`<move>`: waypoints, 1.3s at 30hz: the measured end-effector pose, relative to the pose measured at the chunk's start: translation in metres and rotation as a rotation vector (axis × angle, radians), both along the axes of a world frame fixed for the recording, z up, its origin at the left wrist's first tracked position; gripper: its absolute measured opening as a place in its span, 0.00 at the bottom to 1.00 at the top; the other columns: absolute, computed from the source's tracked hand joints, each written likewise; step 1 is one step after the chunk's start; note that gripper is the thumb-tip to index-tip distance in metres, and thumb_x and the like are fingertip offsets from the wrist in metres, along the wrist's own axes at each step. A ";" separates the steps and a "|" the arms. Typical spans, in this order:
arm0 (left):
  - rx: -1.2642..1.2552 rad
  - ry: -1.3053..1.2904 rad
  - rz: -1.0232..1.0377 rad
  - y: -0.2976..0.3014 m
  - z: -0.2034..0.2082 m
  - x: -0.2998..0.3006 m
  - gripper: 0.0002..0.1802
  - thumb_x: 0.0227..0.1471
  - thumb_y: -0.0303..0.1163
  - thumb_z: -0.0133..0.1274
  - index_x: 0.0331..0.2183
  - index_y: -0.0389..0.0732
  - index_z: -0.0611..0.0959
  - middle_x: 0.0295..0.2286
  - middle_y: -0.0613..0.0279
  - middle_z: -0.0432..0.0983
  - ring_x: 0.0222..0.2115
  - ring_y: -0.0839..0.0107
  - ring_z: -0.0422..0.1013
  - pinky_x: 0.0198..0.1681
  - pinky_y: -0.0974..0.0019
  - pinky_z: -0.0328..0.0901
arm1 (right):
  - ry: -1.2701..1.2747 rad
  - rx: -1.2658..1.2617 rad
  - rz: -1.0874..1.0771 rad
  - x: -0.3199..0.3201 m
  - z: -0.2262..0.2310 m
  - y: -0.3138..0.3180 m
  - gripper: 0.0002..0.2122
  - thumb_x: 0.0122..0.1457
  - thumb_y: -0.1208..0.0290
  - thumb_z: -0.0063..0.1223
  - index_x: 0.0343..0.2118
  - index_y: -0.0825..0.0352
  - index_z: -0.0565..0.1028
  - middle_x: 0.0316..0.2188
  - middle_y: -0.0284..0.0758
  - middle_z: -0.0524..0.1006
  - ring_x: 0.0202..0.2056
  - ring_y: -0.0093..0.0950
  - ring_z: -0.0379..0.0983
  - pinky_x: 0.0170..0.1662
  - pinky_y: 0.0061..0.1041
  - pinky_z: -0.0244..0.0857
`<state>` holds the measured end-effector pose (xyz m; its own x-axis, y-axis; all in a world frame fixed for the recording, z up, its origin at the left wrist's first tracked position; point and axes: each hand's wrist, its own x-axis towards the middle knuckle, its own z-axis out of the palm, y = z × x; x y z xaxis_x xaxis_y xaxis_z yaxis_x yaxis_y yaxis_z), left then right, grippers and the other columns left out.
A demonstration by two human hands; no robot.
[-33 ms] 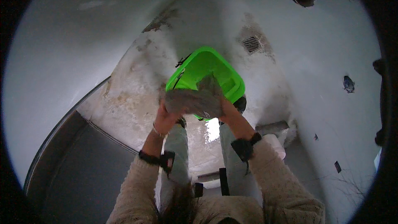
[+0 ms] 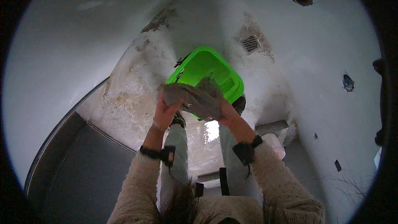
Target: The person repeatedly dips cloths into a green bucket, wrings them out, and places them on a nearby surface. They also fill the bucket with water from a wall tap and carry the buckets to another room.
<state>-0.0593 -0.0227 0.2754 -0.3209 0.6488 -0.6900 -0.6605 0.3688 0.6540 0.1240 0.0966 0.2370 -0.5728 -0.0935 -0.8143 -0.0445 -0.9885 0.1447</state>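
A grey-brown cloth (image 2: 192,98) is stretched between my two hands, bunched and sagging in the middle. Its far end hangs over the near part of a bright green plastic tub (image 2: 232,71). At the cloth's left end, my left hand (image 2: 166,110) is closed, fingers wrapped round the fabric. The other end is gripped by my right hand (image 2: 226,112), its fingers partly hidden beneath the folds. Beneath the cloth, the tub's near side is mostly covered from view.
The tub stands on a stained pale floor (image 2: 128,95) just past my feet. A floor drain grate (image 2: 250,44) lies beyond it to the right. Beside my right leg is a pale cylindrical container (image 2: 274,145). A dark raised edge (image 2: 62,128) curves along the left.
The cloth's left part has risen slightly and looks more creased and twisted. My left hand has shifted a little with it, and more of my left shoe shows.
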 end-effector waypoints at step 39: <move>-0.143 -0.922 -0.161 0.103 -0.033 0.029 0.16 0.50 0.43 0.49 0.36 0.42 0.77 0.32 0.60 0.75 0.31 0.68 0.72 0.36 0.65 0.69 | 0.093 2.141 0.425 -0.005 0.053 0.028 0.11 0.30 0.69 0.57 0.20 0.55 0.69 0.41 0.29 0.72 0.48 0.35 0.64 0.48 0.41 0.58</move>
<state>-0.0301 0.0806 0.2424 0.4766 0.5275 -0.7033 -0.8287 0.5366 -0.1592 0.1194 0.1244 0.2899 -0.8012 0.5665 0.1927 0.0989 0.4429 -0.8911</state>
